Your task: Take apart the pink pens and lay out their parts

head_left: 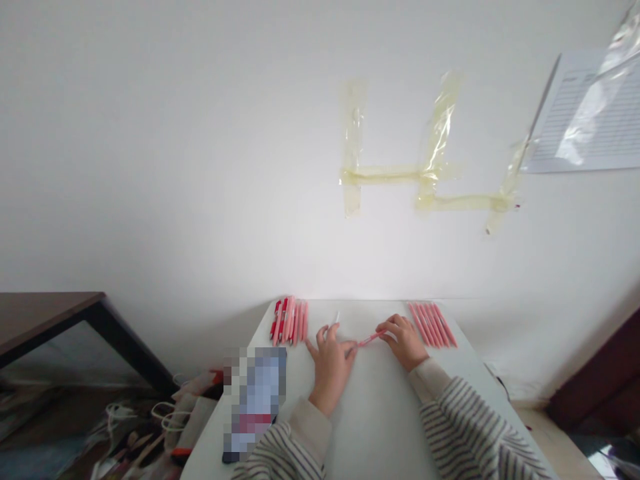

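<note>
My left hand (330, 363) and my right hand (404, 340) both pinch one pink pen (370, 339) over the white table (380, 413), each at one end. A thin white piece (336, 318) sticks up from my left fingers. Several pink and red pens (289, 321) lie in a row at the table's far left. Another row of pink pens (433, 324) lies just right of my right hand.
A blurred-out phone-like object (255, 400) lies on the table's left edge. A dark desk (60, 327) stands at the left, with bags and clutter (165, 420) on the floor. Tape strips (420, 177) and a lined sheet (585, 120) hang on the white wall.
</note>
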Demonstrator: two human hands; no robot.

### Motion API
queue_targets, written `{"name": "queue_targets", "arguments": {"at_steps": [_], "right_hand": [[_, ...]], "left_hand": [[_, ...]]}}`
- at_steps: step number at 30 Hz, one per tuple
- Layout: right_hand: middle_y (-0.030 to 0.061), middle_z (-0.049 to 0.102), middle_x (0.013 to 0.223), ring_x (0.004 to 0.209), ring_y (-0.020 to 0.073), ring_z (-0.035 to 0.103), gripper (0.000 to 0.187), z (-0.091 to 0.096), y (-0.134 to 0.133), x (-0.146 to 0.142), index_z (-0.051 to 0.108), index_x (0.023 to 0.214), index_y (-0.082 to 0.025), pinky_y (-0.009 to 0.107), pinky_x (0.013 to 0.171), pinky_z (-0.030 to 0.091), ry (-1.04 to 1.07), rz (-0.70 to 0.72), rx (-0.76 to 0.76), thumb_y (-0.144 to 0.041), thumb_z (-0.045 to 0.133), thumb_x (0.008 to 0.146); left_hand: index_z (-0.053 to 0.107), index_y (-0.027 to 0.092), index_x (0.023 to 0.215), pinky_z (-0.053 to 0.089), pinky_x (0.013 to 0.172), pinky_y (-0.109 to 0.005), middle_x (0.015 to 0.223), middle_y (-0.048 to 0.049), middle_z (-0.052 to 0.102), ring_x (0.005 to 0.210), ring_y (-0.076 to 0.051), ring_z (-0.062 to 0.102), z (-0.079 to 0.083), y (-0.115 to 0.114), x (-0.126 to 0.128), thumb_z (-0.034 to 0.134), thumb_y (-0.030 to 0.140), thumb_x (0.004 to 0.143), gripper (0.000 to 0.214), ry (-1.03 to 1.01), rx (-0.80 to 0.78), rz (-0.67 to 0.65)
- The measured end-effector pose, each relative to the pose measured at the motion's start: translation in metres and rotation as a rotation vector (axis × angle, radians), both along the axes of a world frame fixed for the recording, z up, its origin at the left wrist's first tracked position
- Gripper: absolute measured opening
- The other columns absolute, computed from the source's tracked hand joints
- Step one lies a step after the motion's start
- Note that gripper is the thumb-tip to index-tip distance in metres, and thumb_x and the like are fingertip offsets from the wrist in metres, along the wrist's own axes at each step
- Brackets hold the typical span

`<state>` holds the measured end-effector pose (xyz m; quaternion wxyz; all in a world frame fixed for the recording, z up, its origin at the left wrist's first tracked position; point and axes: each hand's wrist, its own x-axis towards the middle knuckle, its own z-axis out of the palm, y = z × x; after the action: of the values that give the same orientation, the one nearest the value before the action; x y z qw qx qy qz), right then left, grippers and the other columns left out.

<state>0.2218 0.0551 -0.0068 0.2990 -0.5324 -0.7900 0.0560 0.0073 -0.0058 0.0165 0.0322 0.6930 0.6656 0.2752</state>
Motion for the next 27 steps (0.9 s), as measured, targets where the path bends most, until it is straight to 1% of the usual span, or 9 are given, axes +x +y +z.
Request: {"name": "queue_targets", "arguments": {"at_steps": [4,8,11,20,24,27], "right_hand": [[0.0043,0.068,0.104,0.105,0.0241,0.06,0.018,0.001,-0.0002,-0.0006,0.076,0.103,-0.032,0.042,0.098,0.045,-0.019,0.013,-0.036,-0.024,0.064,0.091],[0.0037,0.068,0.105,0.106,0.0236,0.06,0.018,0.0027,-0.0012,-0.0007,0.075,0.104,-0.032,0.041,0.099,0.043,-0.033,0.027,-0.061,-0.026,0.064,0.091],[0.0033,0.068,0.105,0.107,0.0229,0.059,0.018,0.004,-0.0024,-0.0007,0.075,0.104,-0.033,0.04,0.101,0.042,-0.046,0.032,-0.071,-0.027,0.063,0.091],[0.0023,0.07,0.103,0.108,0.0244,0.056,0.018,0.0028,-0.0014,0.0026,0.075,0.102,-0.035,0.044,0.103,0.039,-0.076,-0.019,-0.059,-0.029,0.063,0.091],[0.0031,0.071,0.102,0.109,0.0258,0.055,0.018,0.0038,-0.0016,0.0045,0.076,0.102,-0.035,0.046,0.102,0.039,-0.086,-0.052,-0.057,-0.033,0.06,0.093],[0.0042,0.071,0.104,0.111,0.0268,0.055,0.019,0.0059,-0.0029,0.0066,0.075,0.103,-0.034,0.05,0.103,0.036,-0.106,-0.086,-0.044,-0.034,0.059,0.094]], "left_hand": [[0.08,0.041,0.091,0.018,0.114,-0.078,0.143,-0.0016,0.057,0.135,-0.034,0.041,0.001,0.0004,-0.0004,0.073,0.033,0.083,0.013,-0.017,0.017,0.007],[0.08,0.039,0.088,0.017,0.115,-0.076,0.14,-0.002,0.059,0.134,-0.034,0.042,0.0007,0.0011,0.0003,0.074,0.036,0.082,0.009,-0.02,0.031,0.002],[0.08,0.037,0.086,0.017,0.115,-0.075,0.139,-0.002,0.059,0.133,-0.033,0.042,0.0007,0.0018,0.0009,0.075,0.034,0.082,0.008,-0.013,0.041,0.002],[0.078,0.036,0.085,0.015,0.114,-0.075,0.135,-0.0022,0.06,0.13,-0.032,0.043,0.0022,0.0012,-0.0017,0.072,0.029,0.082,0.009,0.023,0.083,0.051],[0.078,0.035,0.088,0.018,0.115,-0.07,0.134,-0.0028,0.06,0.13,-0.031,0.042,0.0038,0.0019,-0.0047,0.07,0.027,0.084,0.012,0.029,0.083,0.077],[0.078,0.034,0.09,0.021,0.115,-0.065,0.135,-0.0029,0.059,0.131,-0.03,0.042,0.0046,0.0033,-0.0068,0.069,0.026,0.084,0.014,0.032,0.079,0.106]]}}
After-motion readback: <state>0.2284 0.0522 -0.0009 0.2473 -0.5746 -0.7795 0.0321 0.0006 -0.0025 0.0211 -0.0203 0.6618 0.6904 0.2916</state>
